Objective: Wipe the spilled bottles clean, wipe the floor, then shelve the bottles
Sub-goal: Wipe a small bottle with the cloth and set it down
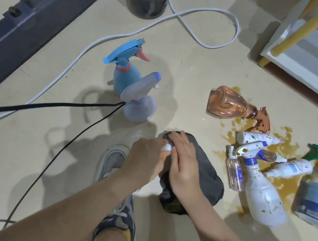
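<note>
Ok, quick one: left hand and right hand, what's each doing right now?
Left hand: closed, holding a small white-capped bottle.
Right hand: open, fingers flat, pressing on the dark cloth.

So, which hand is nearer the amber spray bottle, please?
Right. The right hand rests on the grey cloth, below-left of the amber spray bottle; the left hand is farther left.

Single view: a wide-angle camera worn on the person's head, facing forward and steeply down at the floor (187, 69). Range is close. Both forearms enter from the bottom edge, with the left hand (147, 155) and right hand (186, 161) near centre.
</note>
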Tool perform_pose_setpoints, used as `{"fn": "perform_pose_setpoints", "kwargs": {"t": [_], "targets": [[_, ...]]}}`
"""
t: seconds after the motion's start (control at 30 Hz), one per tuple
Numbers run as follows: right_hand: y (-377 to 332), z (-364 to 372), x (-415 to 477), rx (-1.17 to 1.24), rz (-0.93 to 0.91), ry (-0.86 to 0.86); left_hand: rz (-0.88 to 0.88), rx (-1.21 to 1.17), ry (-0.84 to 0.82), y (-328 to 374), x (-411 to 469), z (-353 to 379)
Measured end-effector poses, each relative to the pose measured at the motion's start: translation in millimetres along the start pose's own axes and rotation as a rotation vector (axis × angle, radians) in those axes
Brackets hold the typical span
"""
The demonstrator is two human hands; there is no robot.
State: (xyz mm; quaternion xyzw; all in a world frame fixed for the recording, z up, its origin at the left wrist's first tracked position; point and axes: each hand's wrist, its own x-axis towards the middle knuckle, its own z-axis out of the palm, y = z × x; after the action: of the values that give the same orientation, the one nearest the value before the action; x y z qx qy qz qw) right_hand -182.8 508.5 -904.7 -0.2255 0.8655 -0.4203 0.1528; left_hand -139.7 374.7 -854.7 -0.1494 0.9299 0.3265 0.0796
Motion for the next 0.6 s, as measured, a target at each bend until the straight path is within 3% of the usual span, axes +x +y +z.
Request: {"fn": "perform_pose_setpoints", "kwargs": {"t": [0.07,0.17,0.23,0.37,0.47,0.53,0.6], "targets": [[8,-4,-7,-0.002,-0.018,-0.018,0.084,0.024,0.046,-5,-5,4],[31,-27,10,0.146,0.275,0.001,0.171,-0.014,0.099,-6,-8,10],[23,-30,13,0.206,0.377,0.031,0.165,-0.132,0.144,-3,-3,10],[-26,-9,-15,0.355,0.277,0.089,-0.138,-0.414,0.133,4,2,5],[-11,-6,-24,0.166,0.188,0.049,-0.312,-0.495,0.127,4,-5,4],[9,-11,-10,0.157,0.309,0.049,-0.309,-0.488,0.153,5,-7,3],[13,-19,6,0.358,0.53,0.066,-0.328,-0.57,0.127,12,-1,3]]}}
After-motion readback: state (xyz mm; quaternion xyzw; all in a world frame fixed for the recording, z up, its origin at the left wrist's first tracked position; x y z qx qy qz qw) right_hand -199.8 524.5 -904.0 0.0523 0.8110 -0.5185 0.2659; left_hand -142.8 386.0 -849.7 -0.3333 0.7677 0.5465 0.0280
